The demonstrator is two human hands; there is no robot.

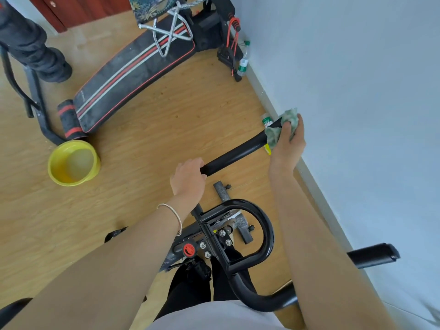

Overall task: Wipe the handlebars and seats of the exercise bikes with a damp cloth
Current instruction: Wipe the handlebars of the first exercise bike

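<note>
My right hand (289,141) clasps the green cloth (281,129) round the far end of the black handlebar (235,154), close to the wall, while my left hand (188,178) grips the near end of that same bar. A yellow basin (72,159) sits on the wood floor well to the left of the handlebar, and a black bench (135,72) lies beyond it.
</note>
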